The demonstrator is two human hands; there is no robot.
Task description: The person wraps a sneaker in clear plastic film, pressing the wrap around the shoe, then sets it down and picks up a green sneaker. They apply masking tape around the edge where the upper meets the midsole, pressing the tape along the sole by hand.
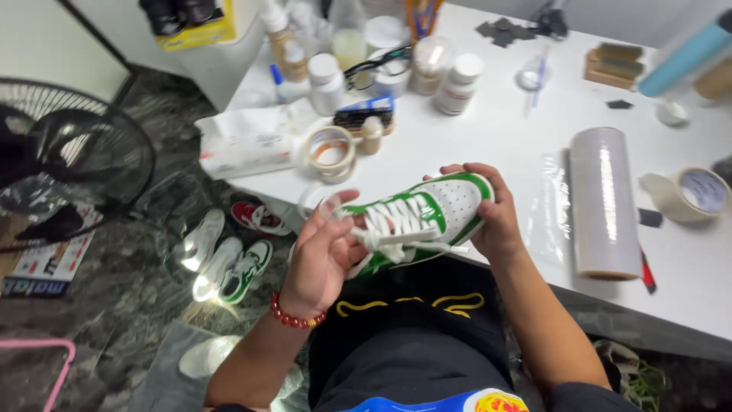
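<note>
A white tissue pack [245,145] lies at the table's left edge; white labelled bottles [456,84] stand behind; a yellow box [200,30] sits top left.

I see a roll of clear film [605,202] at right on the white table [488,130], with a tape roll [692,194] beyond it and another [332,151] left of centre. White bottles [456,84] crowd the upper middle. A black fan [72,164] sits at far left; what look like spare sneakers [229,263] lie on the floor.
</note>
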